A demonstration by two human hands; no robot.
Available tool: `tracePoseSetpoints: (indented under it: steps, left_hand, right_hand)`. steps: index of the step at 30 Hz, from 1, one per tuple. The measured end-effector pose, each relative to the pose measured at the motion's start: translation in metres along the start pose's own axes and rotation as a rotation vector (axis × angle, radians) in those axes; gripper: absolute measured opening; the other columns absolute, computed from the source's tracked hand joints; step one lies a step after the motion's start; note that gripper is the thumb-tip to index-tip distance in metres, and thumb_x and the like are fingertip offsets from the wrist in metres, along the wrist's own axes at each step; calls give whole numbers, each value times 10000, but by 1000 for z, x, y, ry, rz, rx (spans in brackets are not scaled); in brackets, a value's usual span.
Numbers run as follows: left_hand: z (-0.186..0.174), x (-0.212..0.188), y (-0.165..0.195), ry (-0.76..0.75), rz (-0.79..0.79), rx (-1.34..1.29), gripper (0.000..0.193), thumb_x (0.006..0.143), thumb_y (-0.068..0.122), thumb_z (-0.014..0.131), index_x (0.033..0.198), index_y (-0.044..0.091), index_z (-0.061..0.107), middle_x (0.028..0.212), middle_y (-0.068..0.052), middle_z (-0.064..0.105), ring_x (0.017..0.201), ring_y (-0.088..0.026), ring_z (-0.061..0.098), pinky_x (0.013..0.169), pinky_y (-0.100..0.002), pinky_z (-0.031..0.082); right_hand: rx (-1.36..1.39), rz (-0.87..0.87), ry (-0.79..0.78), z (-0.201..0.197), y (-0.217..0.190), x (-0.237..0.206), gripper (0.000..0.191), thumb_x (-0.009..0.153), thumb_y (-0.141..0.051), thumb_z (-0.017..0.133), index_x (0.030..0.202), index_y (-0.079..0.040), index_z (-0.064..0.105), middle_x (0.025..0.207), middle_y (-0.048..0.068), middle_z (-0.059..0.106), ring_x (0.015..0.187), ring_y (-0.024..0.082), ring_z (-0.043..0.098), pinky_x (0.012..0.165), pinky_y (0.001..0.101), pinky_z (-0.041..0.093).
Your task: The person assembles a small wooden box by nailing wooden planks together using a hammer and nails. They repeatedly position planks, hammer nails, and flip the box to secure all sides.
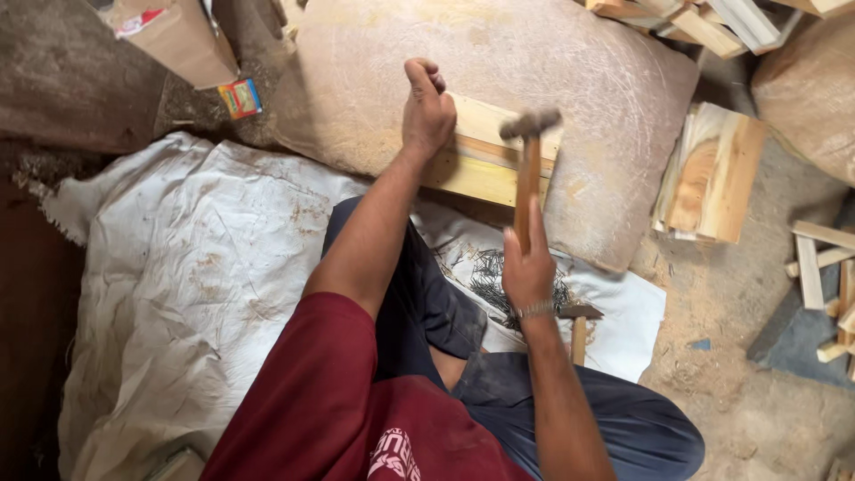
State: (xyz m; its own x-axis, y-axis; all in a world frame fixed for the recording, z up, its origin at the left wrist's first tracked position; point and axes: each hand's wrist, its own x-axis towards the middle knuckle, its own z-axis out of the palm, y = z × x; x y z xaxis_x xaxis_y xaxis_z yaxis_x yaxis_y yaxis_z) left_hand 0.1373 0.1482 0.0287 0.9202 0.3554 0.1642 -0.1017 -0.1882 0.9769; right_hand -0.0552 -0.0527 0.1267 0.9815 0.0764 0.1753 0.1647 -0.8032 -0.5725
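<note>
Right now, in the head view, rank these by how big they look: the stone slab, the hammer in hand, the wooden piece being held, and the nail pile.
1. stone slab
2. wooden piece
3. hammer and nail pile: alike, unranked.

Pale yellow wooden piece (485, 151), brown-handled hammer (528, 169) with grey head — maroon shirt (329, 401), navy trousers (623, 419), stained white sacking (187, 276), black nails (485, 281).

Rough woodworking shop, floor-level: sawdust on the dirt floor (766, 410), stacked cut wood pieces (712, 174), offcuts (824, 267), pile of nails (485, 281), spare hammer (579, 325), sacking (178, 267).
</note>
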Motion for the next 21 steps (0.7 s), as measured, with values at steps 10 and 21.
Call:
tracePoseSetpoints:
  steps: [10,21]
  left_hand:
    - [-9,-28,9,267,-195,-223,403,839,12,606,1228,13,500,1118,-150,541,1020,-232,540,883,-366,546]
    - [-23,-113,29,-129,-248,493,557,921,392,771,1314,38,596,1189,-224,477,1155,-360,454,999,-501,409]
  right_hand:
    - [443,821,40,-56,57,-86,767,948,-124,603,1627,-220,259,732,86,626,468,132,538,359,286,442]
    - [593,595,-40,-53,82,-122,791,975,-117,623,1650,-228,226,748,2,604,490,72,521,364,249,438]
